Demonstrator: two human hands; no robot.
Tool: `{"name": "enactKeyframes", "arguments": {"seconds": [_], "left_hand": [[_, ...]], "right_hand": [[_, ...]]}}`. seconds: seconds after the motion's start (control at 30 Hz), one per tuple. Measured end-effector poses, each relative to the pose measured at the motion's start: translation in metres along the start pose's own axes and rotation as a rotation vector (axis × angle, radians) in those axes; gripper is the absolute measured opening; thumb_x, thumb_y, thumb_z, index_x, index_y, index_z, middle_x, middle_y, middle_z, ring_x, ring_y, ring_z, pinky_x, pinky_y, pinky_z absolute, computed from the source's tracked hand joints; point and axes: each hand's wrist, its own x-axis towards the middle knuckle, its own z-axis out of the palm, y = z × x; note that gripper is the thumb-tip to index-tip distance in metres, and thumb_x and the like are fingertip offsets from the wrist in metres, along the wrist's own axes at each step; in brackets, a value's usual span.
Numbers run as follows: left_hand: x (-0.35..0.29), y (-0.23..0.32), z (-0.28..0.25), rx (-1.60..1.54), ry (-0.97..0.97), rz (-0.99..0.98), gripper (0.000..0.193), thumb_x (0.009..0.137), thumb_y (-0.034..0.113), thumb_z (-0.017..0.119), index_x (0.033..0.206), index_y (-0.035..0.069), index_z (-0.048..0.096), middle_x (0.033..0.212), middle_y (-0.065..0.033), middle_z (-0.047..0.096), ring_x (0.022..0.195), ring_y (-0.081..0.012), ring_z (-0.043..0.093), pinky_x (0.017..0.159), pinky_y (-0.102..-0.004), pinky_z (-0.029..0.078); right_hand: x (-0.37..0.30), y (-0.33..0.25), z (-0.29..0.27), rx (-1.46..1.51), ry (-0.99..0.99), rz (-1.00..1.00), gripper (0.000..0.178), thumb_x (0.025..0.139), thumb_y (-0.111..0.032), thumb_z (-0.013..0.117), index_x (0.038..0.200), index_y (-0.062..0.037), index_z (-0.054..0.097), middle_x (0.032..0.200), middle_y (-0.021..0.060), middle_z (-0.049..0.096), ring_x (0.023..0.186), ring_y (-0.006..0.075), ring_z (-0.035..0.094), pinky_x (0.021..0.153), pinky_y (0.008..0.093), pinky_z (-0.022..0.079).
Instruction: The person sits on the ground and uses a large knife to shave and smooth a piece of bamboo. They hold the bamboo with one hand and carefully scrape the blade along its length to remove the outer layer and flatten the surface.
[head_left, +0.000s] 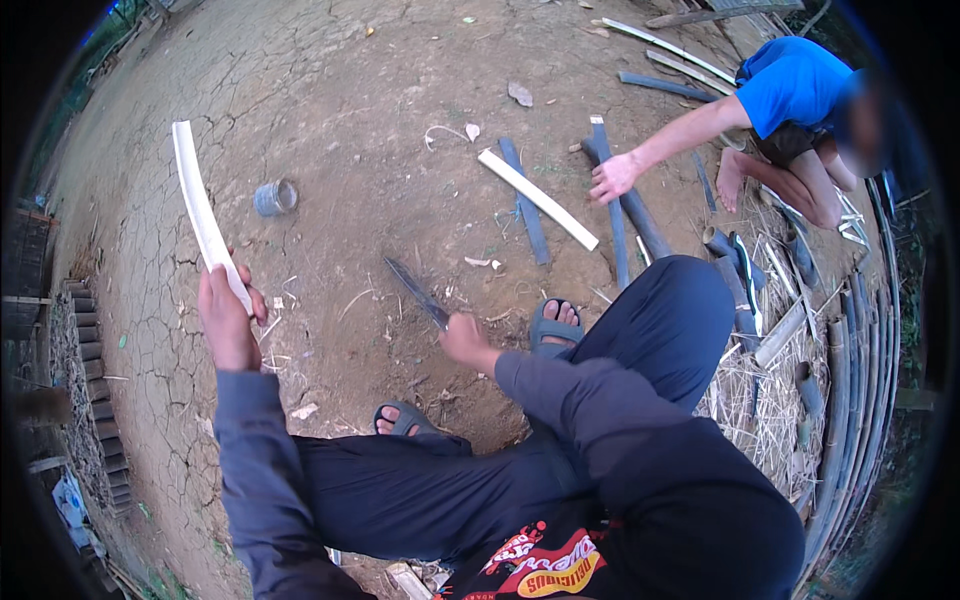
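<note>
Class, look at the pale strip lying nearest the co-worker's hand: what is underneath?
A dark strip crosses beneath the pale strip, its ends showing on either side, on brown ground. The dark strip's covered stretch cannot be seen.

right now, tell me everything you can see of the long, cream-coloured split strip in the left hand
The long, cream-coloured split strip looks like bamboo, narrow and smooth, its pale face showing. Its far end looks cut roughly square; the near end is partly hidden by the left hand, which grips it low down. From there it slants up and leftward in the picture. It looks bowed, though the fisheye lens may exaggerate that. Only that hand visibly touches it.
</note>
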Motion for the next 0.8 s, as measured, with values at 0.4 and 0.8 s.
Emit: {"name": "enactKeyframes", "arguments": {"seconds": [0.4, 0.8], "left_hand": [[0.08, -0.062, -0.073, -0.085, 0.226, -0.09, 0.027, 0.099, 0.025, 0.039, 0.095, 0.001, 0.05, 0.075, -0.0098, 0.055, 0.042, -0.0164, 0.047, 0.037, -0.0326, 0.035], [0.113, -0.091, -0.126, -0.24, 0.45, -0.245, 0.032, 0.103, 0.034, 0.035, 0.096, 0.004, 0.044, 0.073, -0.0071, 0.052, 0.05, -0.0142, 0.047, 0.042, -0.0298, 0.039]], "right_hand": [[-0.223, -0.212, -0.08, 0.152, -1.094, -1.299, 0.031, 0.083, -0.029, 0.065, 0.066, -0.0031, 0.067, 0.06, 0.0181, 0.061, 0.06, 0.0382, 0.063, 0.057, 0.0459, 0.051], [-0.356, -0.142, 0.045, 0.929, -1.798, -0.608, 0.048, 0.103, -0.038, 0.048, 0.074, 0.0004, 0.05, 0.061, -0.0003, 0.042, 0.062, 0.0094, 0.042, 0.058, 0.0316, 0.039]]}}
